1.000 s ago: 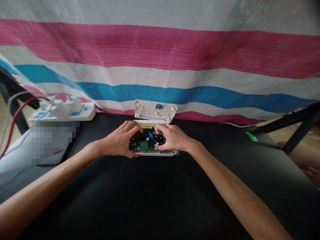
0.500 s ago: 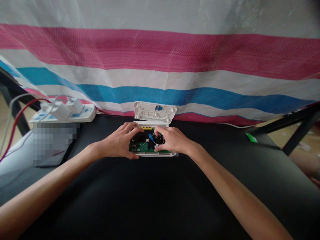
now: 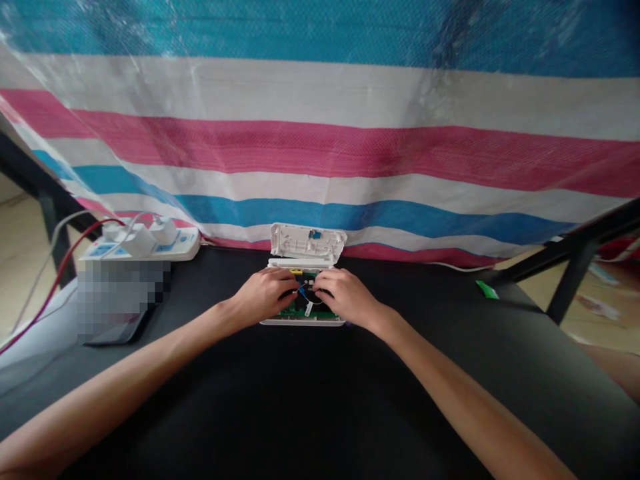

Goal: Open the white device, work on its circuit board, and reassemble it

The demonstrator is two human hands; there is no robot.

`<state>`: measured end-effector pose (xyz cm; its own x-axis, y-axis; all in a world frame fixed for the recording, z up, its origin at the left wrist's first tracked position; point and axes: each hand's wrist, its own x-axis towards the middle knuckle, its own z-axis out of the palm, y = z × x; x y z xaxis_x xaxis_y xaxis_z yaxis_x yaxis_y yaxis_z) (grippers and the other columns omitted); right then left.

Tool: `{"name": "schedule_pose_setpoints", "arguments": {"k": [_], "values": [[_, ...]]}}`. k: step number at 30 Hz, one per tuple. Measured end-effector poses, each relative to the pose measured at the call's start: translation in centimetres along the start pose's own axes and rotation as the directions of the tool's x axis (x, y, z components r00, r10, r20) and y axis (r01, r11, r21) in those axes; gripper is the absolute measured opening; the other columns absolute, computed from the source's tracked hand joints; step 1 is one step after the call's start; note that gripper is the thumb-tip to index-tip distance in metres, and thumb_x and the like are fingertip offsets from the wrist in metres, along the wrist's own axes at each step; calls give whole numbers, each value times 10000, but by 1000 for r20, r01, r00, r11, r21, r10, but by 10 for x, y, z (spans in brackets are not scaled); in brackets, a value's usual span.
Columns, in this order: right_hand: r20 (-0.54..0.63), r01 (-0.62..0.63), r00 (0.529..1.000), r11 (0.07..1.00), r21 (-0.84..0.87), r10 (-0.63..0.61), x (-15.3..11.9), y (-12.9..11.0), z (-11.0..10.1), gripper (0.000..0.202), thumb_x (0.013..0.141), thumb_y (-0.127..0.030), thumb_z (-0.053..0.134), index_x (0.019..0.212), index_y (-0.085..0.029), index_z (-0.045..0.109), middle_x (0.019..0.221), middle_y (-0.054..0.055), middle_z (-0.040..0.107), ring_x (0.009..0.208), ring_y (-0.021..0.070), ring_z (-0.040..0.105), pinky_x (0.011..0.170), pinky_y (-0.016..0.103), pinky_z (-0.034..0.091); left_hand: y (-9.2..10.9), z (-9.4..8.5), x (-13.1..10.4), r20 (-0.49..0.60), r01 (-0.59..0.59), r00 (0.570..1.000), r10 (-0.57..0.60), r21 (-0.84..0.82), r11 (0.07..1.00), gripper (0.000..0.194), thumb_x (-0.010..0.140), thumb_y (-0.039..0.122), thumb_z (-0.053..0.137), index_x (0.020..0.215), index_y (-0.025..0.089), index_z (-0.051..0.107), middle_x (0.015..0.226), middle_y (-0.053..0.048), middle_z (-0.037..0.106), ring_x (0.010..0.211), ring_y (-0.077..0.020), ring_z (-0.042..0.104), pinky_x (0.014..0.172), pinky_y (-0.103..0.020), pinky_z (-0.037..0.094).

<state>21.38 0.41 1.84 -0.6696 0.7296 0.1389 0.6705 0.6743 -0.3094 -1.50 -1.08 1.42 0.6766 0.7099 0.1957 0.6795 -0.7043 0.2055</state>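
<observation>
An open white device case (image 3: pixel 303 323) with a green circuit board (image 3: pixel 315 313) lies on the black table. Inside it a thin white cable (image 3: pixel 314 303) with a blue connector (image 3: pixel 302 291) loops over a black round part. Curled in from the left, my left hand (image 3: pixel 265 292) has thumb and fingertips closed at the cable beside the blue connector. On the other side, my right hand (image 3: pixel 346 293) pinches at the right part of the cable loop. Its exact fingertip contact is partly hidden. Behind the case its white lid (image 3: pixel 309 243) stands tilted back.
At the back left is a white power strip (image 3: pixel 187 245) with plugged-in adapters and cables. A dark flat object (image 3: pixel 115 332), partly pixelated, lies below it. A green packet (image 3: pixel 487 289) lies at the right. A striped tarp (image 3: pixel 325 153) hangs behind the table, between black metal legs.
My left hand has moved from the case's left edge inward to the cable and blue connector. My right hand has shifted slightly across the loop. The camera view has tilted up.
</observation>
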Motion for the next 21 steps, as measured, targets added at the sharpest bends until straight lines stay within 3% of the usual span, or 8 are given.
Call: {"name": "schedule_pose_setpoints", "arguments": {"k": [5,9,11,13,16,18,21], "values": [[-158,-113,981,993,16,114,1,-7,13,105,921,-180,597,909,-179,702,950,74,730,955,234,653,848,347,448,4,13,10,-82,145,987,-138,91,985,208,950,257,556,1088,179,690,1057,-98,724,999,-242,679,887,-366,555],[-389,-147,906,985,86,169,8,-2,15,137,914,-164,538,858,-187,660,899,80,704,908,236,636,858,352,450,1,3,20,-25,218,976,-217,67,974,180,931,269,578,1021,194,715,972,-76,743,944,-241,699,808,-322,548],[-527,-197,812,968,156,250,13,7,12,127,899,-177,523,924,-186,648,896,90,691,891,241,629,856,354,460,-1,-2,25,5,231,973,-232,56,971,149,904,250,607,966,205,735,939,-63,752,913,-245,709,780,-314,540],[-631,-294,669,920,260,392,20,21,6,202,884,-221,527,1055,-166,622,926,104,680,869,246,628,836,359,474,-2,-5,29,21,229,973,-231,58,972,124,872,241,643,927,217,752,933,-57,760,892,-251,715,761,-314,536],[-641,-417,539,835,360,546,29,41,-2,338,845,-340,595,1118,-142,599,915,110,692,837,266,647,811,382,484,-3,-4,30,28,229,973,-231,59,972,126,860,266,663,916,229,770,946,-61,769,882,-260,720,742,-318,532],[-612,-450,532,808,380,585,33,48,-4,344,812,-373,639,1080,-159,616,904,104,713,833,273,667,794,379,489,-2,-3,29,27,240,970,-242,56,969,144,872,283,647,913,232,775,923,-57,771,858,-254,722,725,-312,527],[-531,-451,619,816,362,578,35,51,-1,209,810,-349,654,959,-203,652,852,74,741,795,257,689,774,359,493,-3,-12,31,-88,288,953,-291,-44,957,203,918,300,580,913,228,770,847,-34,768,772,-210,713,696,-286,516]]}}
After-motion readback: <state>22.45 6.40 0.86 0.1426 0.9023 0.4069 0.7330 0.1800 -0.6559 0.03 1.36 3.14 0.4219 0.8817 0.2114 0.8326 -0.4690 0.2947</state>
